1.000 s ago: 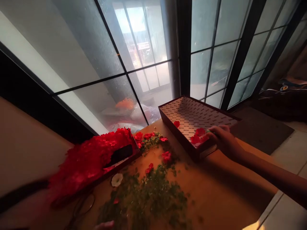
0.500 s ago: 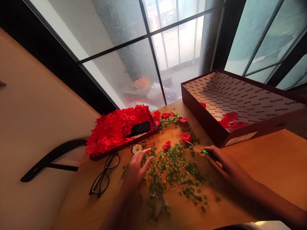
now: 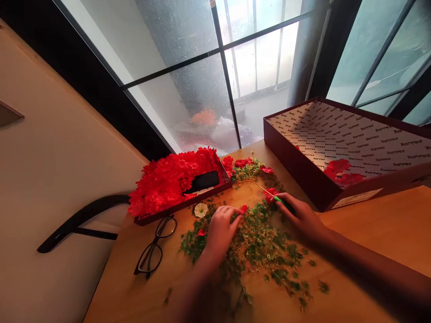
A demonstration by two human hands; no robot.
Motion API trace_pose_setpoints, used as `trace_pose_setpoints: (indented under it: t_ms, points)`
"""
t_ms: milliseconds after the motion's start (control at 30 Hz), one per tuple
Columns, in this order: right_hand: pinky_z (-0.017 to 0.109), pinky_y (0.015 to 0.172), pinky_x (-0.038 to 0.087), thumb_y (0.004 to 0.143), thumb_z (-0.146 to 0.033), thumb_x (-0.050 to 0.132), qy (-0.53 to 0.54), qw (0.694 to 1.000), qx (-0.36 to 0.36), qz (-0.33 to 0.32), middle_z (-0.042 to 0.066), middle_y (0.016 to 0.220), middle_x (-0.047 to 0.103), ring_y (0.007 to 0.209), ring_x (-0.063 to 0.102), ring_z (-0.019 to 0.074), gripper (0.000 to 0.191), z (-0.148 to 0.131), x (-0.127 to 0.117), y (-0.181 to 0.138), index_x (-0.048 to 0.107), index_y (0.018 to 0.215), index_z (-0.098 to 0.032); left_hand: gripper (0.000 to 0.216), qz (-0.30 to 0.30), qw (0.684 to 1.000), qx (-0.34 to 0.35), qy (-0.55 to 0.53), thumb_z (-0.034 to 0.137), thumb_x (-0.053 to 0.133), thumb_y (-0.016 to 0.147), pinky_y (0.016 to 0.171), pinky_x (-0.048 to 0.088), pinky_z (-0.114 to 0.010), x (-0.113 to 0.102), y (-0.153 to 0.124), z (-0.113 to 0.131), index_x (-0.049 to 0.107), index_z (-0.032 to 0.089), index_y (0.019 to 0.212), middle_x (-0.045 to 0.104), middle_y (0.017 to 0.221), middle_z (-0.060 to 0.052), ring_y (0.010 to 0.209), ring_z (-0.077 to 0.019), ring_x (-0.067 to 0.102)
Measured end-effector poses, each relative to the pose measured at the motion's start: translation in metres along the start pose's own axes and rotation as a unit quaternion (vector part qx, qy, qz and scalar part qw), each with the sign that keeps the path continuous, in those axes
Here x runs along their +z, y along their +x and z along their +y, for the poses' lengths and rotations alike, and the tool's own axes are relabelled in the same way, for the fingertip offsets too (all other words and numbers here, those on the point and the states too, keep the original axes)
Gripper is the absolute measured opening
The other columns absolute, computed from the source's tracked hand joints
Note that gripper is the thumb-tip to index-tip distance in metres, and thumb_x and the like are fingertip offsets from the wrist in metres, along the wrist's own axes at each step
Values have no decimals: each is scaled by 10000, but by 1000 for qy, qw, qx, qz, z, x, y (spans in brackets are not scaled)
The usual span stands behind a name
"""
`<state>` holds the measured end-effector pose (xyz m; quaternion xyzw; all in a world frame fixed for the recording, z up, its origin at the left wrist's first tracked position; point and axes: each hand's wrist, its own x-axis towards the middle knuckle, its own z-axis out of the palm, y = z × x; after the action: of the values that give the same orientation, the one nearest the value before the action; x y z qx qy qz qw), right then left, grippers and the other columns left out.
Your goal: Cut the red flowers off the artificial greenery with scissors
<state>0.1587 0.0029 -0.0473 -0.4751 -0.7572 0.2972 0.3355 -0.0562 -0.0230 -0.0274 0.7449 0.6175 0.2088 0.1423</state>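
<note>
My left hand point(image 3: 221, 225) rests on a heap of green plastic sprigs point(image 3: 259, 244) on the wooden table point(image 3: 377, 233), its fingers curled and pinching a small red flower point(image 3: 243, 208). My right hand point(image 3: 299, 215) is closed round a thin tool with a green handle point(image 3: 280, 200), whose metal tip points up-left near another red flower point(image 3: 270, 192). A white flower point(image 3: 201, 209) lies just left of my left hand.
A flat box heaped with red flowers point(image 3: 171, 179) and holding a black phone point(image 3: 203, 181) sits at the left. A large dark-red box point(image 3: 303, 168) with a few red flowers inside stands at the right. Glasses point(image 3: 155, 244) lie near the table's left edge. Windows are behind.
My right hand came back from the large box to the green heap, holding the green-handled tool. My left hand moved in and closed on a red flower. The view tilted down.
</note>
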Motion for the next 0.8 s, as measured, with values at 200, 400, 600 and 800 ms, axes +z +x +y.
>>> trace_pose_setpoints:
  t_ms: [200, 400, 600, 800]
  points:
    - [287, 705, 415, 825, -356, 327, 2, 1000, 12, -5, 53, 911, 589, 810, 547, 181, 258, 1, -1, 3, 472, 963, -194, 181, 42, 994, -66, -72, 311, 465, 750, 750, 398, -302, -11, 0, 0, 607, 203, 781, 637, 826, -29, 817, -175, 559]
    - [271, 693, 418, 823, -327, 338, -4, 1000, -16, -25, 47, 901, 583, 808, 543, 165, 222, -2, 1, -1, 469, 951, -201, 202, 39, 934, -143, -324, 347, 508, 710, 727, 437, -276, -15, 2, 1, 577, 168, 771, 645, 793, -33, 790, -174, 595]
    - [254, 663, 417, 824, -323, 333, -14, 998, -15, -53, 41, 880, 589, 772, 545, 154, 223, -7, 1, -4, 475, 946, -203, 148, 56, 894, -138, -423, 283, 557, 684, 767, 441, -272, -10, 3, 1, 574, 160, 764, 641, 829, -37, 805, -157, 598]
    - [245, 664, 413, 826, -331, 334, -30, 997, -25, -62, 40, 893, 591, 783, 551, 149, 244, -6, 1, -4, 478, 967, -193, 136, 73, 890, -145, -426, 254, 582, 663, 752, 449, -259, -10, 4, 0, 576, 160, 760, 643, 772, -26, 772, -144, 603]
